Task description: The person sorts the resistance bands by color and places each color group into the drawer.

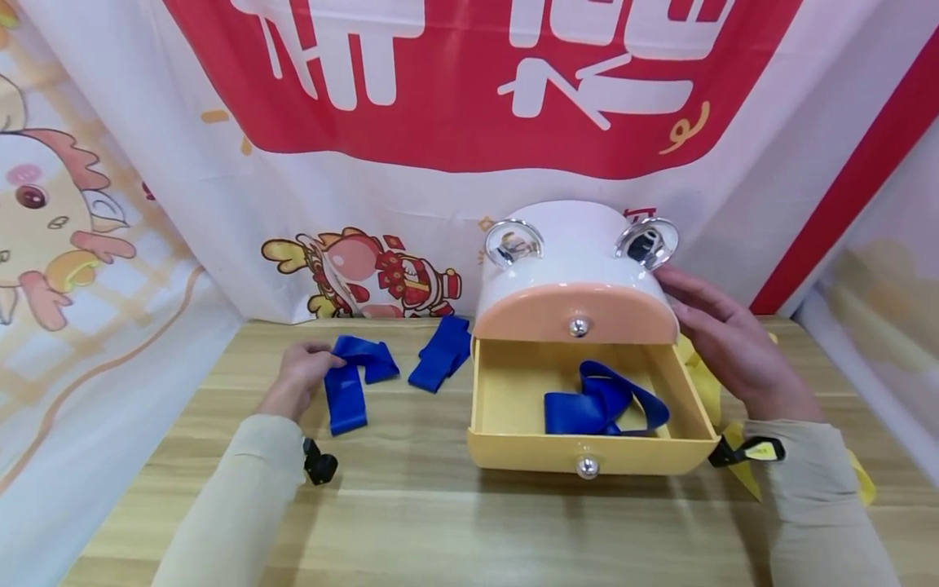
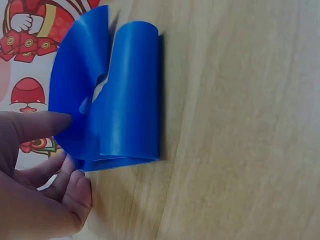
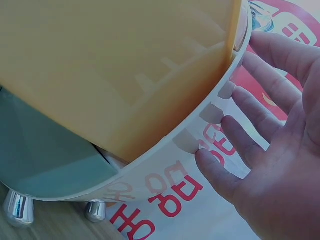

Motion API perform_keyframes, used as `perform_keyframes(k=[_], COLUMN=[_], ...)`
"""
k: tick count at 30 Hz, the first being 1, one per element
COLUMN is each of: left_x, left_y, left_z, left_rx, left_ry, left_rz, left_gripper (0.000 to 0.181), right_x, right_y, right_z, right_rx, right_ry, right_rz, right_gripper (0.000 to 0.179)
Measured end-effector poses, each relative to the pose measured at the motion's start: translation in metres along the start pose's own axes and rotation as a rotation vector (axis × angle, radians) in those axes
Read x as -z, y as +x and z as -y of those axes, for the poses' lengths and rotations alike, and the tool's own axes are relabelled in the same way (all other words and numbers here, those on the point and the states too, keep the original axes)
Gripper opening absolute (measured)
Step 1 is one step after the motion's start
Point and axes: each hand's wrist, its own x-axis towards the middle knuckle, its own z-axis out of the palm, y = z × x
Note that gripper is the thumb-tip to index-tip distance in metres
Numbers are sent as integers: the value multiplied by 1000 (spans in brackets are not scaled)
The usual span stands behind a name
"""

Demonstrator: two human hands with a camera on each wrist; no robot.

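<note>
My left hand [image 1: 299,377] pinches the end of a folded blue ribbon [image 1: 346,401] at the left of the table. Thumb and fingers meet at the ribbon's edge in the left wrist view, where the blue ribbon [image 2: 131,90] curls over on itself. My right hand [image 1: 734,342] rests its spread fingertips against the side of a white storage box [image 1: 572,244] with round silver eyes. In the right wrist view, the fingers [image 3: 260,107] touch the box's outer wall. The box's yellow drawer [image 1: 528,452] is pulled out, with another blue ribbon [image 1: 587,408] lying inside.
One more blue ribbon [image 1: 443,355] lies between my left hand and the box. Yellow ribbon [image 1: 703,383] shows beside the box, partly behind my right arm. Above the yellow drawer is a closed peach drawer [image 1: 528,314]. A printed cloth [image 1: 367,187] hangs behind the table.
</note>
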Motion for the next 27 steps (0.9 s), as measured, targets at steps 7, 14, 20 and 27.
perform_keyframes(k=[7,14,20,27], left_x=[-3,-5,-2,4], left_y=[-2,-5,-10,-22], left_z=[2,5,-3,-16], left_rx=[9,-60,-151,-123], left_ry=[87,119,22,-94], left_rz=[-104,-245,-300,-197], left_gripper=[45,39,41,48], right_x=[-2,-2,-1,-1], right_y=[0,0,0,1], right_z=[-1,-2,-2,-2], right_rx=[-3,2,2,11], right_ry=[9,10,-7,6], right_rz=[-5,-1,-26,-17], right_gripper=[54,53,53,53])
